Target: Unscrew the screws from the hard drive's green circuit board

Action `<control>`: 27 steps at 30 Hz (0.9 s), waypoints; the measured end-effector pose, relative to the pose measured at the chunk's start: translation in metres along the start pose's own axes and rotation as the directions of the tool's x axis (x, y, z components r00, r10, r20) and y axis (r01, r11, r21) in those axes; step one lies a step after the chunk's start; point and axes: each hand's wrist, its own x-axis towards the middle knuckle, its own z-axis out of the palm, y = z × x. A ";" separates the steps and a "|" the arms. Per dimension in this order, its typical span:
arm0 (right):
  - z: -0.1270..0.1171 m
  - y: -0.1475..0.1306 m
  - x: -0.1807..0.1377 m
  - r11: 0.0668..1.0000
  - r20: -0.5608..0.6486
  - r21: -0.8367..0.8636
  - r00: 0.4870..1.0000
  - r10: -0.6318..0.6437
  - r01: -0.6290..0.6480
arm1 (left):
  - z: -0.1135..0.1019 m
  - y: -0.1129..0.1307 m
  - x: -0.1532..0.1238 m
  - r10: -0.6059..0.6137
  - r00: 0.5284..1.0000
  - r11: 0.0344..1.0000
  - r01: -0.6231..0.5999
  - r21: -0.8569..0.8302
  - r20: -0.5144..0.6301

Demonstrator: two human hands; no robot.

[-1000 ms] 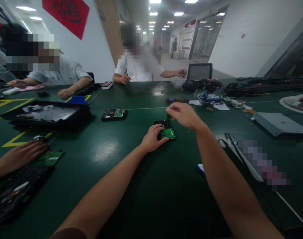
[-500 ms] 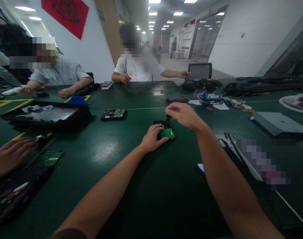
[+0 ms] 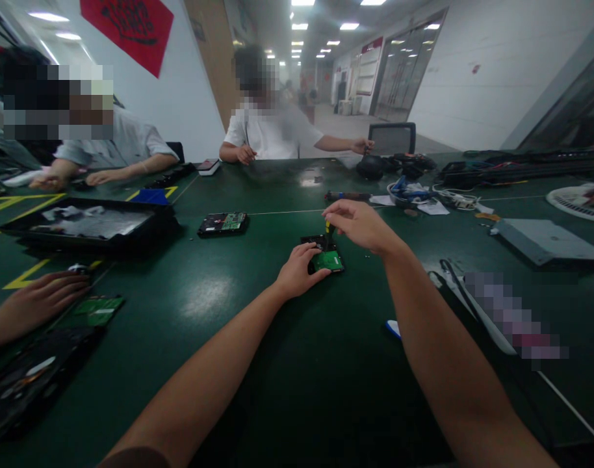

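While left hand grips hard drive (fingers curled over edge), right hand fingertips pinch screwdriver upright.

The counter is dark green with yellow lines. The circuit board is bright green, and the screwdriver shows yellow.

A small black hard drive lies flat on the dark green table, a little ahead of the person. A green circuit board faces up and covers its near part. The left hand presses on its near left corner, thumb across the board's edge. A thin screwdriver with a yellow and dark shaft stands nearly upright, tip down on the drive's far part, its top pinched in the right hand.
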 end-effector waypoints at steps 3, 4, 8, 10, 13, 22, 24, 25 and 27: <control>-0.002 0.000 0.000 0.998 -0.065 -0.054 0.998 0.018 -0.021 | -0.001 0.001 0.000 -0.009 1.000 1.000 0.009 0.003 0.008; -0.002 0.000 0.000 0.998 -0.071 -0.057 0.997 0.036 -0.040 | -0.001 0.002 0.000 -0.009 1.000 1.000 0.009 0.004 0.009; 0.000 -0.005 -0.002 0.998 -0.007 -0.043 0.999 0.036 -0.036 | -0.001 0.002 0.000 -0.004 1.000 1.000 0.004 0.008 0.006; 0.001 -0.006 -0.003 1.000 0.031 -0.019 0.999 0.018 -0.017 | -0.001 0.001 0.000 -0.002 1.000 1.000 0.002 0.010 0.004; 0.001 -0.005 -0.003 1.000 0.057 0.011 0.998 0.026 -0.026 | 0.000 0.000 0.000 0.000 1.000 1.000 -0.001 0.007 0.005; 0.000 -0.003 -0.001 0.991 -0.096 -0.113 0.994 0.055 -0.066 | 0.000 -0.001 0.000 0.003 1.000 1.000 -0.003 0.003 -0.003; 0.001 -0.005 -0.002 0.994 -0.061 -0.085 0.996 0.060 -0.065 | 0.000 -0.001 0.000 0.002 1.000 1.000 -0.002 0.007 -0.002; 0.001 -0.006 -0.002 0.996 -0.038 -0.065 0.998 0.055 -0.058 | 0.000 -0.001 0.000 0.002 1.000 1.000 -0.002 0.007 -0.001; 0.002 -0.007 -0.003 0.999 0.002 -0.016 0.999 0.050 -0.050 | 0.000 -0.001 0.000 0.002 1.000 1.000 -0.002 0.005 0.001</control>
